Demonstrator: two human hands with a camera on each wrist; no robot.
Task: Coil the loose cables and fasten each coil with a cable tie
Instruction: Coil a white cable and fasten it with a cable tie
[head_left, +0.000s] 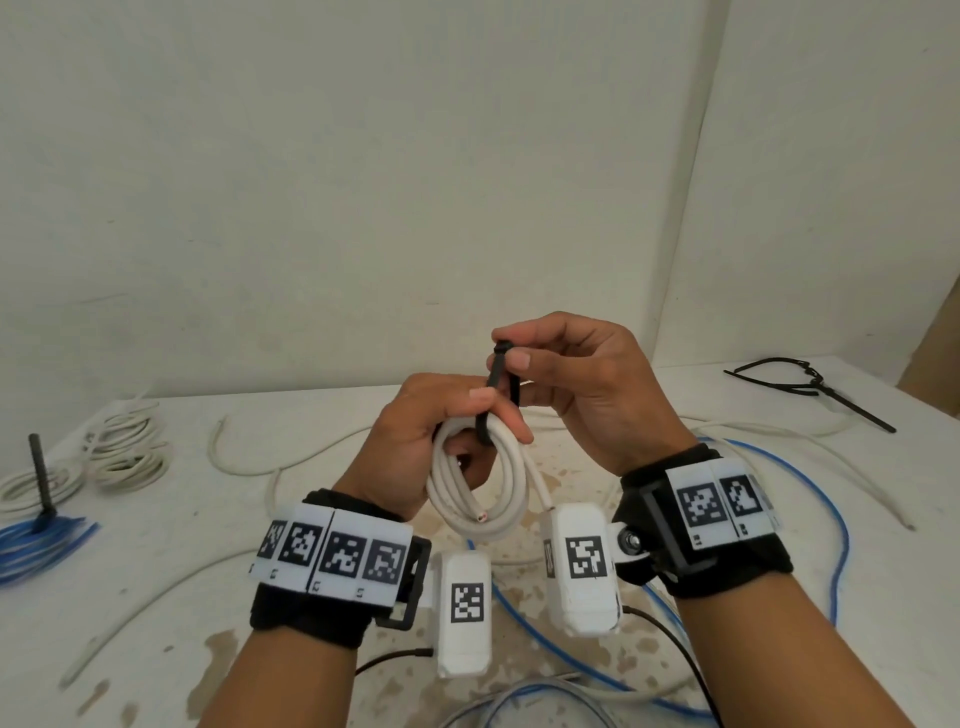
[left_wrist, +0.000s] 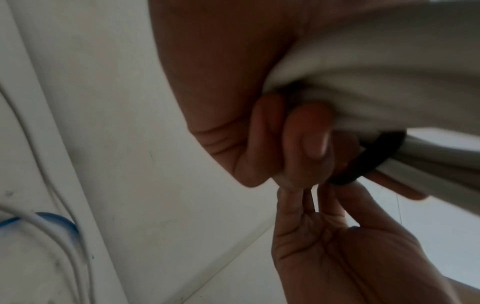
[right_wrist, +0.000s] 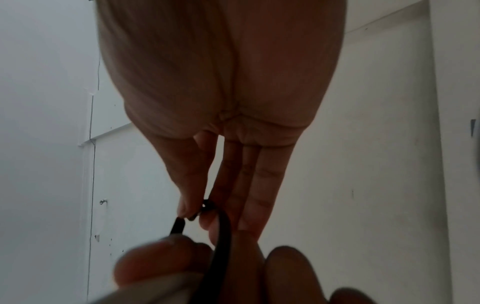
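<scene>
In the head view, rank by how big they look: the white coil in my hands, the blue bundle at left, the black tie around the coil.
1. White coil
2. Blue bundle, cropped by the frame edge, so unsure
3. Black tie

Left hand (head_left: 415, 441): raised above the table, fingers curled round a white cable coil (head_left: 480, 488), thumb on top. Right hand (head_left: 582, 384): raised beside it, thumb and forefinger pinching a black cable tie (head_left: 497, 382). Both wrists banded.

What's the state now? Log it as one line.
left hand: holds white coil | right hand: pinches black tie looped round coil | tie: not cinched
</scene>
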